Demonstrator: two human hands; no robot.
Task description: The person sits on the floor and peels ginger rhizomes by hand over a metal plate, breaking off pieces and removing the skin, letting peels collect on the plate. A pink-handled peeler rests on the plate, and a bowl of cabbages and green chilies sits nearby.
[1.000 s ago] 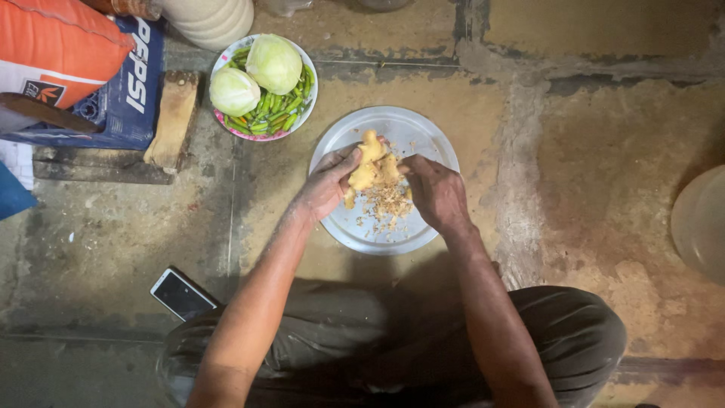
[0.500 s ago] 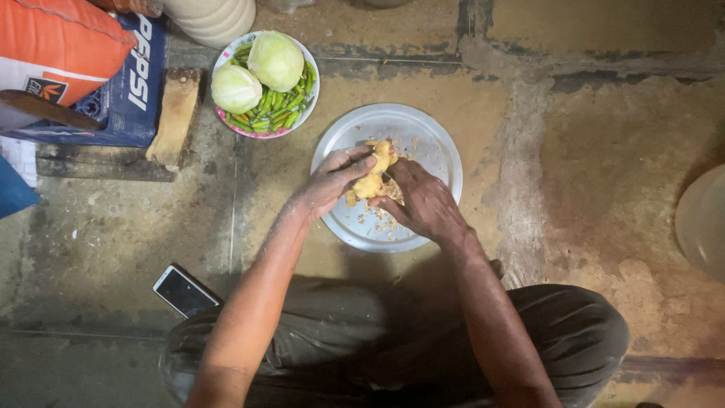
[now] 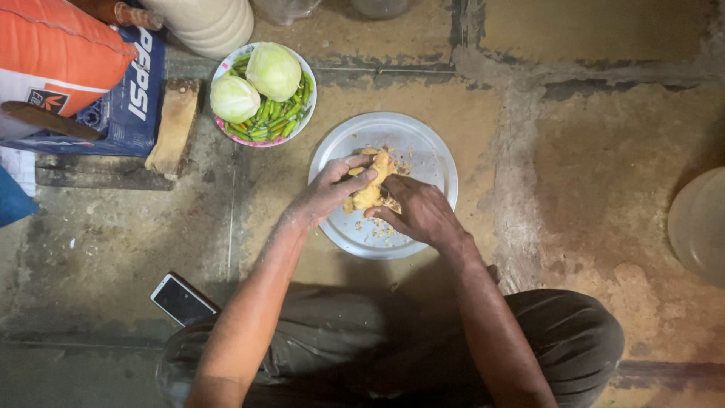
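A round metal plate [image 3: 423, 143] lies on the floor in front of me. Over it both hands press a lump of yellowish dough [image 3: 371, 181]. My left hand [image 3: 331, 190] cups the lump from the left, fingers curled over its top. From the right, my right hand [image 3: 419, 211] closes around it with fingers tucked under. Loose crumbs of the same dough [image 3: 371, 230] lie scattered on the plate below the hands. Part of the lump is hidden by the fingers.
A white bowl [image 3: 226, 72] with two pale green cabbages [image 3: 273, 70] and green pods stands at the back left. Beside it lie a wooden block [image 3: 174, 127], a blue and orange sack [image 3: 68, 60] and a knife [image 3: 45, 119]. A phone [image 3: 183, 300] lies by my knee. A pale lid [image 3: 698, 223] is at right.
Both hands drew closer together around the dough and gathered more of the loose crumbs into one lump; the right hand slid down and over it.
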